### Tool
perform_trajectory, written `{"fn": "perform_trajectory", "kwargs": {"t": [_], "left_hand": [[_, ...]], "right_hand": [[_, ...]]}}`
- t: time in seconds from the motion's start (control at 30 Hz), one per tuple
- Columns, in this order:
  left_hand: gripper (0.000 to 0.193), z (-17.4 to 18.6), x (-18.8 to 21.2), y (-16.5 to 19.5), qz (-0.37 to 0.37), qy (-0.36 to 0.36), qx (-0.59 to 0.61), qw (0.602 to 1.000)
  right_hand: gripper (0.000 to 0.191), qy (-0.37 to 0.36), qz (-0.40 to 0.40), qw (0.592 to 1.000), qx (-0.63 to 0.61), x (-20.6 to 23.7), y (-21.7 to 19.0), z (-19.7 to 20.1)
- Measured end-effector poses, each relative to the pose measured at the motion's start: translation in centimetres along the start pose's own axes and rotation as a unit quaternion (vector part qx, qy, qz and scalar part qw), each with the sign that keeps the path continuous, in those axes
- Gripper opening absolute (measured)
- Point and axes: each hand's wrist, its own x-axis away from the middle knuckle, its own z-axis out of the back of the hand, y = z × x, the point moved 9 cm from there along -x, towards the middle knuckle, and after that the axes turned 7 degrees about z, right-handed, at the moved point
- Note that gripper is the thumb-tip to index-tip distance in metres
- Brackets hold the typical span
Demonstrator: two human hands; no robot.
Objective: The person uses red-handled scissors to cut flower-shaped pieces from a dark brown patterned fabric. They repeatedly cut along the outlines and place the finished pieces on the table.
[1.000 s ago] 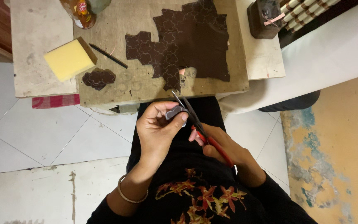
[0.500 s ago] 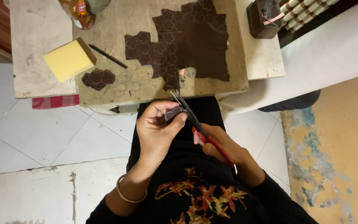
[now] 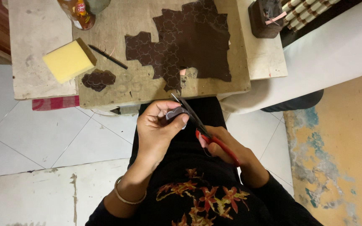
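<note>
Scissors have barely shifted against the small cutout.

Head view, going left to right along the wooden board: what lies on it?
Yellow sponge → small dark cut-out piece, just below the sponge's right corner → thin black stick → large dark brown patterned sheet → dark brown box.

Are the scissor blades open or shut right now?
Cannot tell. The scissors in the right hand show one thin dark line beside the small cut piece pinched in the left hand.
</note>
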Motion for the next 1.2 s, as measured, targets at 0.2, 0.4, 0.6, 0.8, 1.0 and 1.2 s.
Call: {"fn": "perform_trajectory", "kwargs": {"t": [0.2,0.4,0.6,0.8,1.0,1.2], "left_hand": [[0.024,-0.1,-0.3,0.2,-0.025,-0.023,0.019,0.999],[0.019,4.1,-3.0,-2.5,0.099,0.108,0.078,0.986],[0.023,12.0,-5.8,-3.7,0.088,0.241,0.094,0.962],[0.024,20.1,-8.8,1.7,-0.116,0.361,0.058,0.923],[0.023,22.3,-8.7,4.9,-0.134,0.441,-0.057,0.886],[0.023,20.2,-7.9,6.5,-0.065,0.486,-0.323,0.810]], "right_hand": [[0.063,0.022,0.080,0.996,0.021,0.1,-0.3,0.6],[0.066,0.099,0.107,0.987,-0.063,0.2,1.0,2.2],[0.057,0.205,-0.041,0.966,-0.151,0.8,7.8,4.2],[0.059,0.215,-0.118,0.949,-0.197,1.7,12.9,3.9],[0.051,0.233,-0.079,0.947,-0.208,2.0,12.5,3.9],[0.051,0.235,-0.098,0.952,-0.169,2.0,12.1,4.2]]}}
